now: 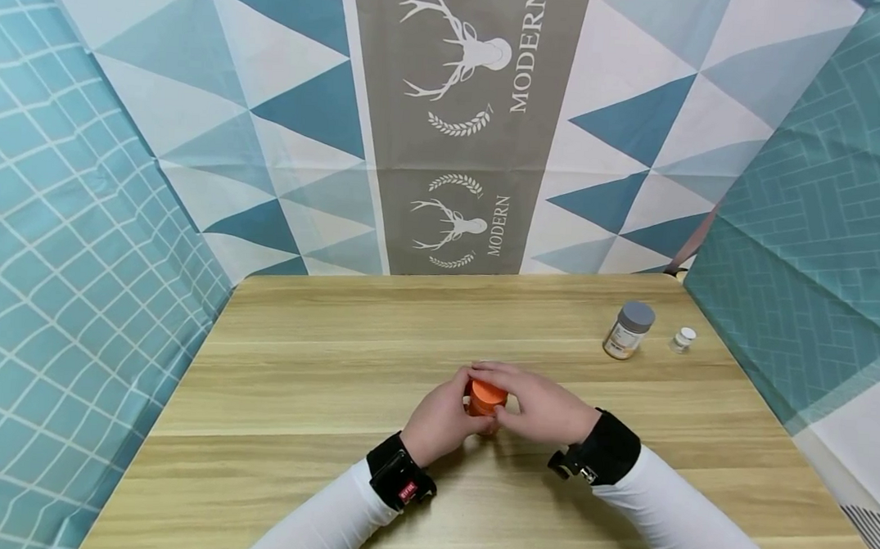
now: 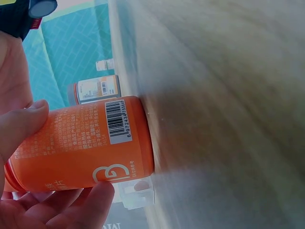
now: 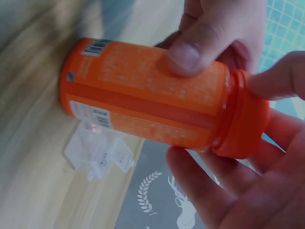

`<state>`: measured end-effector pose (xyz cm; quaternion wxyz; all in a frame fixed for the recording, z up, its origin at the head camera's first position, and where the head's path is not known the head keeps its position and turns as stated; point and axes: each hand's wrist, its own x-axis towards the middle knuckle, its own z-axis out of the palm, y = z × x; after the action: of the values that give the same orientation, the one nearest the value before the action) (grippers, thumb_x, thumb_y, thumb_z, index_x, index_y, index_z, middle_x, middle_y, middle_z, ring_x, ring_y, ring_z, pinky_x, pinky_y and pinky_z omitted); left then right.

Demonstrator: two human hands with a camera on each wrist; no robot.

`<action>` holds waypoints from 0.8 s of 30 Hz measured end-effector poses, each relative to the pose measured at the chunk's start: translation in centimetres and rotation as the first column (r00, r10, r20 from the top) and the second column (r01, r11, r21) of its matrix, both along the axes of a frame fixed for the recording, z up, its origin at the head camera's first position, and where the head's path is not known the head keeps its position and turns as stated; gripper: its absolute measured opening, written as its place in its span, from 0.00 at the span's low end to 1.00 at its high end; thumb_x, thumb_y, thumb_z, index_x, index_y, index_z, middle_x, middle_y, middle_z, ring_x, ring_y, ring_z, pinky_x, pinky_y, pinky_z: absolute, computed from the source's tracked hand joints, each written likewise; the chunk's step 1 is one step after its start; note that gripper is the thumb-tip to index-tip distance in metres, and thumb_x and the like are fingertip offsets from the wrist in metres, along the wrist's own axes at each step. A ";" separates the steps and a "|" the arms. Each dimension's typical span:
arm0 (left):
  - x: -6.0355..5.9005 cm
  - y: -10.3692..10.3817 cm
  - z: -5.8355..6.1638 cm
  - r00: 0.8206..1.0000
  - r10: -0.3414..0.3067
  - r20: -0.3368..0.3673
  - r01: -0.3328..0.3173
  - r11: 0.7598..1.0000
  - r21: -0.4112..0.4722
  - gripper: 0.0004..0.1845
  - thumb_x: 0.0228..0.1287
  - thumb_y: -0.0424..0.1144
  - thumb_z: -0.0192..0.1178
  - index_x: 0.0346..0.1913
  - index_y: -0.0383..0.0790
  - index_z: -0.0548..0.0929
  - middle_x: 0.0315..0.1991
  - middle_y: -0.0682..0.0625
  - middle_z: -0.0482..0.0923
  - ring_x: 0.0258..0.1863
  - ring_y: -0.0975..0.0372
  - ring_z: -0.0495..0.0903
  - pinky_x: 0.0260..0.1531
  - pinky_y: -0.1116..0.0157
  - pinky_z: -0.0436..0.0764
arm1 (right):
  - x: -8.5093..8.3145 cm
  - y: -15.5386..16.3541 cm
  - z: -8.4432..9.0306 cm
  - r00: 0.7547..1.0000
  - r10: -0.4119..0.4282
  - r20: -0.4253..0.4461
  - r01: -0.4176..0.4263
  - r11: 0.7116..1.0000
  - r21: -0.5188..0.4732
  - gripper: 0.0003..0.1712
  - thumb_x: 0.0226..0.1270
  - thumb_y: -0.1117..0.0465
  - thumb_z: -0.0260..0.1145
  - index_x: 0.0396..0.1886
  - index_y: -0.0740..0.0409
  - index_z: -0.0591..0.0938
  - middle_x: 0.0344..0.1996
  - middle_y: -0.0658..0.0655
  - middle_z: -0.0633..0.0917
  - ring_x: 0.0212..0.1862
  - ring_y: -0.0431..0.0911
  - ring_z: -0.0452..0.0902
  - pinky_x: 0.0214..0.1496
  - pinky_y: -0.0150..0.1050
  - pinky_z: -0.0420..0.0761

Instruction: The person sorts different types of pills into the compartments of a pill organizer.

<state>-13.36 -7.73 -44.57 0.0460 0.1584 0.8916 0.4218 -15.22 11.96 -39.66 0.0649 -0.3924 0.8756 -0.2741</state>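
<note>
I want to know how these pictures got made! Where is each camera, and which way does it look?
Head: on the person's head, looking forward and down at the table; both hands and white sleeves show.
Left wrist: on the left wrist, looking along the orange bottle; left hand fingers show.
Right wrist: on the right wrist, looking at the bottle's cap end; right hand fingers show.
All three share the orange bottle; both wrist views share the small clear box beside it.
</note>
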 end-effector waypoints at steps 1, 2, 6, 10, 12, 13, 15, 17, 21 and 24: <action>0.0 0.0 0.0 1.000 0.000 0.007 0.000 1.000 0.010 0.37 0.54 0.48 0.75 0.65 0.46 0.70 0.52 0.54 0.81 0.51 0.64 0.80 0.48 0.64 0.79 | 0.0 0.1 0.1 1.000 0.006 0.007 -0.006 1.000 -0.001 0.34 0.67 0.63 0.62 0.73 0.57 0.69 0.72 0.57 0.68 0.71 0.50 0.63 0.69 0.49 0.67; 0.0 0.0 0.0 1.000 0.002 0.008 -0.002 1.000 0.012 0.37 0.54 0.49 0.75 0.65 0.47 0.70 0.51 0.55 0.81 0.51 0.64 0.80 0.48 0.63 0.79 | 0.0 0.1 0.2 1.000 0.006 0.012 -0.006 1.000 -0.003 0.33 0.67 0.64 0.62 0.72 0.58 0.69 0.71 0.58 0.69 0.71 0.50 0.65 0.68 0.49 0.68; 0.0 0.0 0.0 1.000 0.003 -0.010 -0.003 1.000 0.002 0.37 0.53 0.47 0.75 0.65 0.47 0.71 0.51 0.55 0.81 0.50 0.64 0.80 0.49 0.62 0.79 | 0.2 -0.3 0.1 0.998 -0.059 -0.005 0.059 0.998 -0.011 0.31 0.67 0.59 0.66 0.70 0.56 0.72 0.63 0.55 0.74 0.60 0.45 0.74 0.60 0.43 0.76; -0.1 0.1 -0.1 1.000 0.002 -0.031 -0.003 1.000 -0.013 0.35 0.53 0.43 0.74 0.64 0.47 0.72 0.51 0.55 0.81 0.48 0.66 0.80 0.48 0.63 0.79 | 0.5 -1.2 -0.4 0.977 -0.213 -0.020 0.211 0.976 -0.049 0.27 0.62 0.53 0.73 0.60 0.54 0.79 0.49 0.49 0.77 0.42 0.40 0.76 0.45 0.36 0.79; -0.1 0.2 -0.2 0.999 0.002 -0.038 -0.002 1.000 -0.018 0.34 0.52 0.43 0.75 0.63 0.47 0.73 0.51 0.56 0.81 0.47 0.67 0.79 0.48 0.63 0.79 | 0.7 -1.8 -0.7 0.950 -0.313 0.010 0.313 0.947 -0.073 0.24 0.59 0.50 0.75 0.51 0.53 0.80 0.42 0.48 0.76 0.36 0.39 0.74 0.38 0.34 0.78; -0.1 0.2 -0.2 0.999 0.001 -0.039 -0.002 1.000 -0.020 0.34 0.52 0.43 0.75 0.63 0.48 0.73 0.50 0.56 0.81 0.46 0.67 0.79 0.47 0.63 0.79 | 0.8 -2.1 -0.8 0.930 -0.365 0.038 0.367 0.927 -0.081 0.23 0.57 0.48 0.76 0.47 0.52 0.79 0.38 0.48 0.76 0.33 0.39 0.73 0.34 0.35 0.77; -0.2 0.2 -0.2 0.999 0.001 -0.040 -0.001 1.000 -0.023 0.33 0.51 0.43 0.75 0.61 0.48 0.73 0.49 0.57 0.82 0.44 0.67 0.79 0.46 0.63 0.78 | 0.9 -2.6 -1.1 0.892 -0.446 0.075 0.451 0.889 -0.081 0.24 0.55 0.44 0.76 0.41 0.52 0.76 0.34 0.49 0.75 0.28 0.41 0.72 0.29 0.35 0.74; -0.3 0.2 -0.2 0.999 -0.001 -0.048 0.000 1.000 -0.028 0.33 0.51 0.44 0.75 0.61 0.48 0.73 0.47 0.57 0.81 0.42 0.67 0.79 0.46 0.64 0.78 | 0.9 -2.9 -1.3 0.865 -0.493 0.092 0.500 0.863 -0.072 0.26 0.54 0.42 0.75 0.40 0.53 0.74 0.33 0.51 0.75 0.26 0.43 0.72 0.27 0.37 0.74; -0.4 0.0 -0.1 0.999 -0.006 -0.046 0.005 1.000 -0.023 0.33 0.51 0.43 0.75 0.61 0.47 0.73 0.47 0.56 0.82 0.43 0.67 0.79 0.46 0.63 0.79 | 0.7 -2.9 -1.3 0.901 -0.431 0.047 0.433 0.900 -0.057 0.36 0.60 0.39 0.70 0.60 0.56 0.74 0.55 0.55 0.77 0.43 0.46 0.79 0.41 0.40 0.80; -0.3 -0.1 -0.1 0.999 -0.016 -0.043 0.015 1.000 -0.024 0.35 0.52 0.44 0.75 0.63 0.45 0.72 0.49 0.54 0.82 0.45 0.65 0.80 0.47 0.62 0.79 | 0.5 -2.1 -0.9 0.969 -0.246 0.031 0.247 0.968 -0.050 0.40 0.66 0.47 0.68 0.73 0.55 0.67 0.72 0.57 0.66 0.63 0.49 0.72 0.58 0.44 0.77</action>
<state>-13.64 -7.87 -44.65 0.0319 0.1738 0.8961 0.4073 -14.69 9.86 -40.53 0.0305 -0.2789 0.9091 -0.3080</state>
